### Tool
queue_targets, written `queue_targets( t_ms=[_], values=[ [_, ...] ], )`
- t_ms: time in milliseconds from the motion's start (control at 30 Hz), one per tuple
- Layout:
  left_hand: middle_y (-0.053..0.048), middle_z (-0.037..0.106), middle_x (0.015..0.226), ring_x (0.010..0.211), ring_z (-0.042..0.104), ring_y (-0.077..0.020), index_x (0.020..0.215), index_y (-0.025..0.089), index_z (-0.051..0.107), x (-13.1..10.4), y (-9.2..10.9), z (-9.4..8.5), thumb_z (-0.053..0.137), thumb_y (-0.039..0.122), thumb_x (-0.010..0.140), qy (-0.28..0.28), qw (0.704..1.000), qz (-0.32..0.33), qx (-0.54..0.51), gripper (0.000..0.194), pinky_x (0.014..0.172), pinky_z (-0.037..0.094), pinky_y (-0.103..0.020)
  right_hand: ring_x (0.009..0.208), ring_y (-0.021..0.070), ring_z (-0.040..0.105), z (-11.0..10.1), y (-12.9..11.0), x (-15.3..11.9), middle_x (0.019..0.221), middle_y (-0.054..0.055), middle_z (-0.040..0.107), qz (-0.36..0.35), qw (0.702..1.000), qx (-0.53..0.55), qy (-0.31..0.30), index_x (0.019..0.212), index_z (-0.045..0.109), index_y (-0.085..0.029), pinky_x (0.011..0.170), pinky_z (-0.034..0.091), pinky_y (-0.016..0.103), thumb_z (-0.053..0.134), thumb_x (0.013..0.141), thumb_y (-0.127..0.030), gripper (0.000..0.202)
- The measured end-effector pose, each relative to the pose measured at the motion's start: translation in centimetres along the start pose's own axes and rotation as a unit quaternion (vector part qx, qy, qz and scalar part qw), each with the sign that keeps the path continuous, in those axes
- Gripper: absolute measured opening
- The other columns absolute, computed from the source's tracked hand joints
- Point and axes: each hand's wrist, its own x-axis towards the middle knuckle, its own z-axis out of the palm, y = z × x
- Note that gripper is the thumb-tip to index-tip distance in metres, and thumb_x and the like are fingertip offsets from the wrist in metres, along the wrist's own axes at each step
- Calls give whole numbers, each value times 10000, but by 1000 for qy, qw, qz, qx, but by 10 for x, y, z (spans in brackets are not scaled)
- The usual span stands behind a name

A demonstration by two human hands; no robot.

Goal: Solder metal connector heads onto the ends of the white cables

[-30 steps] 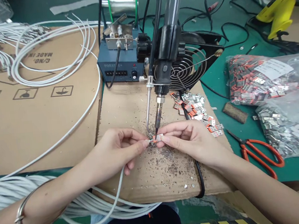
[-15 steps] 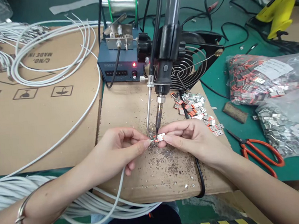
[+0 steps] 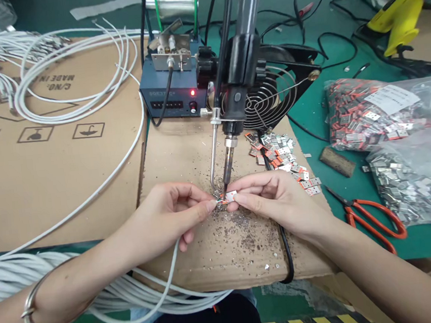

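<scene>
My left hand pinches the end of a white cable, whose length hangs below the fingers. Between the thumb and fingers of my right hand is a USB connector with a metal shell and orange plastic. The cable's thin wires meet the connector's back end. Right over that joint stands the soldering iron, clamped in a holder, its tip at the wires. Beside it, a thin metal feed tube points down to the same spot. Fingertips partly cover the joint.
A blue solder feeder with a solder spool stands behind. Loose USB connectors lie right of the iron. Farther right are bags of connectors, a brown block and orange-handled cutters. Bundled white cables lie front left.
Both hands hold nearly the same position at the iron tip, cable and connector still pinched. The whole view has shifted very slightly.
</scene>
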Motion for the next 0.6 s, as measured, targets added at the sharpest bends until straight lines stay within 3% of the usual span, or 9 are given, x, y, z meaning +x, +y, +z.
queue_targets(
  t_ms=[233, 433, 600],
  values=[
    [84, 473, 364, 313, 432, -49, 755, 128, 578, 0, 1, 0, 598, 213, 800, 13, 1000, -20, 11, 98, 326, 373, -108, 652, 56, 688, 2, 3, 2, 710, 33, 722, 4, 1000, -11, 4, 840, 693, -125, 595, 522, 85, 696, 746, -196, 118],
    [83, 465, 363, 305, 431, -51, 750, 128, 579, -1, 1, 1, 601, 222, 794, 12, 999, -21, 21, 106, 317, 369, -114, 678, 81, 694, 2, 1, 1, 725, 42, 722, 0, 999, -39, -1, 842, 687, -121, 616, 543, 136, 689, 751, -214, 130],
    [85, 464, 364, 305, 426, -48, 741, 132, 578, 0, -1, 1, 610, 244, 780, -8, 1000, 3, 16, 123, 311, 368, -109, 679, 73, 682, 0, 0, 0, 737, 39, 719, -13, 998, -52, -22, 816, 689, -127, 614, 532, 136, 680, 760, -224, 113]
  ],
)
